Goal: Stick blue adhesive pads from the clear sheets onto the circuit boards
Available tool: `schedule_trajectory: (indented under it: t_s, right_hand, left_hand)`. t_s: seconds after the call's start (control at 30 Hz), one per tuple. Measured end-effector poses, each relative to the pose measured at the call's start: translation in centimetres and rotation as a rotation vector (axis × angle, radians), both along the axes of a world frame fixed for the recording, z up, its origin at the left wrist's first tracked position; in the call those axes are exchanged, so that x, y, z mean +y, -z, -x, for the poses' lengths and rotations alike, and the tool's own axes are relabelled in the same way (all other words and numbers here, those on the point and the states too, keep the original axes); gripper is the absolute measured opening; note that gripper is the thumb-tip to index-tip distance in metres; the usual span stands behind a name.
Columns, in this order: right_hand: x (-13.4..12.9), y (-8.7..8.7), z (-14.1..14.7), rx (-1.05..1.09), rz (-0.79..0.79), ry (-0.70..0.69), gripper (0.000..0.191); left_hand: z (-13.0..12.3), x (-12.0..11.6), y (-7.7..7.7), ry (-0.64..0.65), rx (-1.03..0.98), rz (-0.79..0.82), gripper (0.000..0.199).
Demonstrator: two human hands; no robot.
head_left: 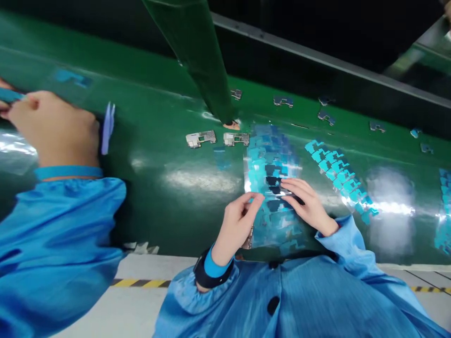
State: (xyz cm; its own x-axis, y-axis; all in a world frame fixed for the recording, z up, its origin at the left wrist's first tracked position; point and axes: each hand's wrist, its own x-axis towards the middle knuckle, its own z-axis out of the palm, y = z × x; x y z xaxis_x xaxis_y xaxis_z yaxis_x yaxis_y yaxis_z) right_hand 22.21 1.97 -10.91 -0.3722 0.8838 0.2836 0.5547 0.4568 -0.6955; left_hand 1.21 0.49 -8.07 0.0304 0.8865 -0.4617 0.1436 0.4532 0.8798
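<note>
Your two hands work over a sheet (259, 164) of blue pieces on the green table (158, 216).
The sheet lies in front of you, near the table's close edge. Your left hand (230, 230) is over its left side, thumb and forefinger tips together; you can't tell from here whether they grip anything. Your right hand (312, 206) is at its right side, fingers (296, 183) and thumb apart around a thin strip, the grip unclear. Two boards (200, 139) lie beyond, left of the sheet, near a green post (207, 61). Further left, tweezers (107, 129) lie beside a co-worker's hand (66, 126).
</note>
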Motion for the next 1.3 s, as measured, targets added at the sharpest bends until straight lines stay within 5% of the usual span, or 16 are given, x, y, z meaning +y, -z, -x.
schedule_trajectory:
  t_s: [0.33,0.43,0.7,0.83,1.03,1.3]
  right_hand:
    - [-0.7,-1.1,0.0,-0.011,0.018,-0.174,0.047]
    - [-0.8,-1.8,0.2,0.042,0.083,-0.180,0.051]
    - [-0.5,-3.0,1.1,0.126,0.240,-0.082,0.028]
    - [-0.3,-3.0,1.5,0.145,0.208,-0.039,0.022]
    - [-0.5,-2.7,1.7,0.131,0.063,0.020,0.016]
    - [-0.6,-2.1,2.0,0.104,0.026,0.022,0.010]
  left_hand:
    - [-0.4,1.3,-0.1,0.068,-0.077,0.029,0.028]
    - [-0.7,1.1,-0.4,0.072,-0.098,0.015,0.047]
    - [-0.8,0.9,-0.6,0.087,-0.101,-0.058,0.048]
    - [-0.8,0.6,-0.4,0.099,-0.124,-0.083,0.030]
    - [-0.9,0.9,-0.8,0.147,-0.156,-0.073,0.048]
    - [-1.0,1.0,-0.4,0.146,-0.148,-0.016,0.046]
